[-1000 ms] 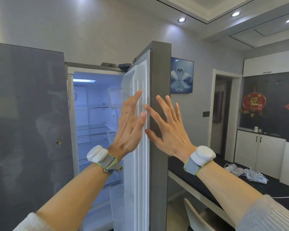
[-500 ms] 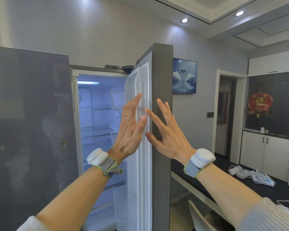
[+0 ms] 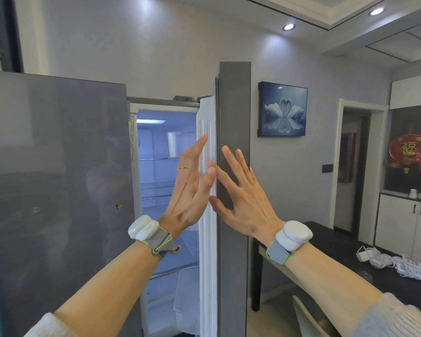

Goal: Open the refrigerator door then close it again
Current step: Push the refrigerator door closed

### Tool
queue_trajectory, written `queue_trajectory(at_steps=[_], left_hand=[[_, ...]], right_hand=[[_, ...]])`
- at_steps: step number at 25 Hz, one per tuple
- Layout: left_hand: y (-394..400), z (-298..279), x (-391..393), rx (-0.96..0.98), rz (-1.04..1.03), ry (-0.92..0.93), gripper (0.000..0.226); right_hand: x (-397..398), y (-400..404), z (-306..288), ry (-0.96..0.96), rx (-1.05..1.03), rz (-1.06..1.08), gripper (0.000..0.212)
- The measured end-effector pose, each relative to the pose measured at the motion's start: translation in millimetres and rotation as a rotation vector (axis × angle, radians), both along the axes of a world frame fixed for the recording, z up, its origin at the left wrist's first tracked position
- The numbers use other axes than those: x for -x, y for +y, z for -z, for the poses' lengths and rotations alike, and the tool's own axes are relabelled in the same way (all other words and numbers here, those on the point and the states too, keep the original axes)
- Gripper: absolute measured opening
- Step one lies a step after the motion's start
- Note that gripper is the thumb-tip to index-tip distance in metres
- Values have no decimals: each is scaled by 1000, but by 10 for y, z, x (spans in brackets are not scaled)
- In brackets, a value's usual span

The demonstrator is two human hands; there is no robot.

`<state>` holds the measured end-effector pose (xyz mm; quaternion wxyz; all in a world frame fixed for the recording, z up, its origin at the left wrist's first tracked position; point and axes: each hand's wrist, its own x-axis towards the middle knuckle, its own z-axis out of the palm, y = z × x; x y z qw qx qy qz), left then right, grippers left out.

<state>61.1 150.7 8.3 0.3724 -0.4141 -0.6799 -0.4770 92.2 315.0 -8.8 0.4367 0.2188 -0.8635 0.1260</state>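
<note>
We stand in a grey-walled kitchen with recessed ceiling lights, facing a tall side-by-side refrigerator that fills the left and centre of the frame.

Nearest us, two bare forearms rise from the lower corners, each with a white sensor strapped at the wrist. Our left hand (image 3: 188, 188), just left of centre, is flat with fingers straight and close together, gripping nothing, held against or just off the white inner liner of the open refrigerator door (image 3: 233, 166). Our right hand (image 3: 242, 200), just right of centre, has its fingers spread wide, also empty, laid over the door's dark grey edge; from this angle we cannot be sure either palm is actually touching.

The door stands edge-on to us down the middle of the frame, swung well open. Left of it the lit refrigerator interior (image 3: 165, 171) shows bare glass shelves, and further left the other door (image 3: 56, 190) is shut, dark and reflective.

We judge the opening done and the closing about to start. To do it well, we would move the left hand clear of the inner side, push with the right palm flat on the outer face, and follow the swing until the seal meets.

Beyond, at right, a dark table (image 3: 345, 244) carries white cables, and a swan picture (image 3: 282, 109) hangs on the wall.
</note>
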Motion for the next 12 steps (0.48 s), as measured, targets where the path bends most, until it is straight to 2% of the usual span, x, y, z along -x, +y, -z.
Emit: queue_trajectory(at_steps=[12], left_hand=[[-638,16,12,-8,-112,-13,62]], right_hand=[[127,-704,-18,52,-61,-74,70]])
